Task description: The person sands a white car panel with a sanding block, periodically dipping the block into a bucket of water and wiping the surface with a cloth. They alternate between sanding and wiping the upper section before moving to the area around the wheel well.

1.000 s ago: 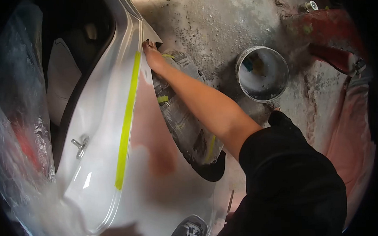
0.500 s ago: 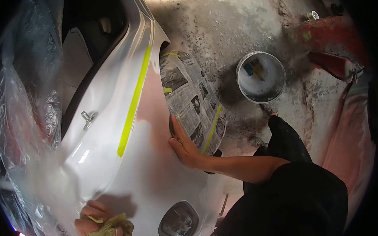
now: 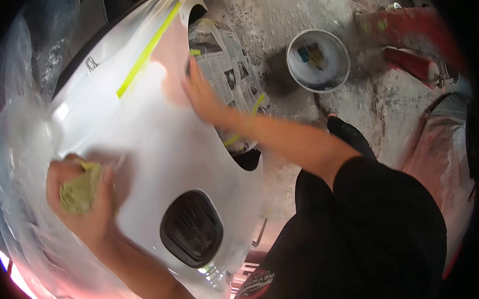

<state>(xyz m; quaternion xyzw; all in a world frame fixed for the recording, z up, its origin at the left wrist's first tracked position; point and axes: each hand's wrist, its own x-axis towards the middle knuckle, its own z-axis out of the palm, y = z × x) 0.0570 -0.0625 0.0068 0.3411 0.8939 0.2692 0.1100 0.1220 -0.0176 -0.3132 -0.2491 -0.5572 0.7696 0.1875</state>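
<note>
My left hand (image 3: 86, 196) is closed around a bunched yellow-green cloth (image 3: 80, 189), over the light car body panel (image 3: 148, 135) at the left. Some of the cloth shows between fingers and thumb. My right hand (image 3: 202, 95), slightly blurred, lies with fingers stretched on the panel's edge by the wheel arch. Beside it, newspaper (image 3: 228, 70) covers the wheel. A yellow-green tape strip (image 3: 148, 51) runs along the panel above, near a pinkish patch (image 3: 174, 72). Lower down is a dark oval recess (image 3: 191, 228).
Clear plastic sheeting (image 3: 18, 159) hangs along the far left. On the floor (image 3: 276, 14) a round bucket (image 3: 331, 46) holds liquid and a sponge-like piece. A red part (image 3: 411, 32) is at the upper right, with a covered pinkish surface (image 3: 437, 146) below it.
The view has shifted, with the car and bucket higher in it. My left hand and the cloth appear higher and further left. My right hand has moved up along the panel edge.
</note>
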